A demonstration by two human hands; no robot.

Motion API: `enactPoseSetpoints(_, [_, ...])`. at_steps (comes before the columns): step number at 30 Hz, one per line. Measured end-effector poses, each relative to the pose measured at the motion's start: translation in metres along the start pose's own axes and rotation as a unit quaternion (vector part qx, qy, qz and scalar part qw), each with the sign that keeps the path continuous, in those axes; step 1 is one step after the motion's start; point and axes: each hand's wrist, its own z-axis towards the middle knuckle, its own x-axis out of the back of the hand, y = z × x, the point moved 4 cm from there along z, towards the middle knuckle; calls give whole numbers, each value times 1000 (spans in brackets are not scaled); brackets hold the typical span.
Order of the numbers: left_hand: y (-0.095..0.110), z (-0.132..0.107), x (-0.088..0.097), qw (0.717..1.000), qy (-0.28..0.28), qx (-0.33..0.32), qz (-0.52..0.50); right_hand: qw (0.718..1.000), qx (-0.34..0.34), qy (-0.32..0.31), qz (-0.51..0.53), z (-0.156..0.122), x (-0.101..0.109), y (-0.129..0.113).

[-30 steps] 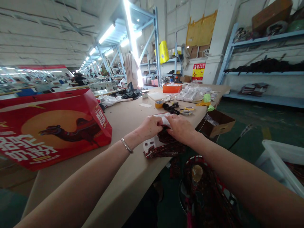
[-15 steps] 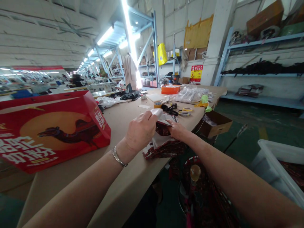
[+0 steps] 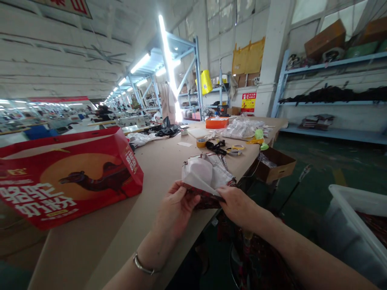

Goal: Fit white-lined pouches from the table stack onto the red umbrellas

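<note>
Both hands grip a sewn fabric piece (image 3: 198, 173), white on its inner side with a dark red patterned edge. My left hand (image 3: 177, 205) pinches its near left edge between thumb and fingers. At the right end of the same edge, my right hand (image 3: 234, 201) is closed on the cloth. Beneath and behind it lies a stack of similar pieces (image 3: 222, 167) with white linings, partly covered by the held one. The stack rests at the edge of the brown-topped table (image 3: 157, 161).
A red camel-print bag (image 3: 90, 177) stands at left. Beyond the hands lie yellow-handled scissors (image 3: 236, 150), black straps (image 3: 216, 147), a tape roll (image 3: 201, 142) and an orange box (image 3: 217, 122). A cardboard box (image 3: 276, 163) and a white bin (image 3: 356, 221) are at right.
My left hand has moved down and toward me and turned palm up. The fabric piece, folded up between the hands before, is now spread with its white side showing. The view has tilted up slightly.
</note>
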Motion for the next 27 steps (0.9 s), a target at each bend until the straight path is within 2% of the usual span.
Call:
enactPoseSetpoints(3, [-20,-11,11,996,4,82,-20,997,3,0,71,-28,2,-9])
enactPoseSetpoints(5, [-34,-21,19,995,-4,101,-5,988,-7,22,151,-46,3,-13])
enactPoseSetpoints(7, [-47,-36,25,994,-13,103,34,959,-41,56,276,-62,2,-14])
enactPoseSetpoints(8, [-53,-45,27,992,-27,104,70,927,-71,83,360,-70,-1,-12])
enactPoseSetpoints(9, [-59,-56,26,986,-54,113,114,878,-110,112,453,-77,-6,-10])
enactPoseSetpoints(10, [-66,-67,24,974,-92,133,158,812,-152,138,547,-85,-14,-7])
enactPoseSetpoints(11, [-72,-77,21,960,-132,162,188,734,-195,157,631,-92,-25,-4])
enactPoseSetpoints(13, [-81,-94,15,942,-179,225,171,585,-264,145,753,-108,-51,-2])
enactPoseSetpoints(14, [-84,-98,13,942,-176,252,132,536,-283,121,786,-117,-63,-3])
enactPoseSetpoints(15, [-86,-100,11,944,-161,272,90,512,-289,83,805,-127,-72,-4])
enactPoseSetpoints(17, [-94,-99,8,940,-133,314,23,509,-276,1,815,-147,-81,-6])
enactPoseSetpoints(19, [-105,-95,2,921,-134,367,-10,525,-250,-49,812,-163,-73,-4])
enactPoseSetpoints(20, [-112,-92,-1,910,-141,390,-19,529,-243,-51,812,-165,-64,0])
enactPoseSetpoints(22, [-126,-80,-11,902,-154,403,-23,527,-240,-13,815,-158,-40,14])
enactPoseSetpoints(24, [-140,-59,-20,915,-147,376,-15,524,-259,42,811,-138,-21,36])
enactPoseSetpoints(25, [-149,-46,-23,924,-133,359,-14,521,-279,61,805,-126,-18,49])
enactPoseSetpoints(27, [-170,-24,-24,935,-84,345,-12,523,-329,86,782,-108,-30,78])
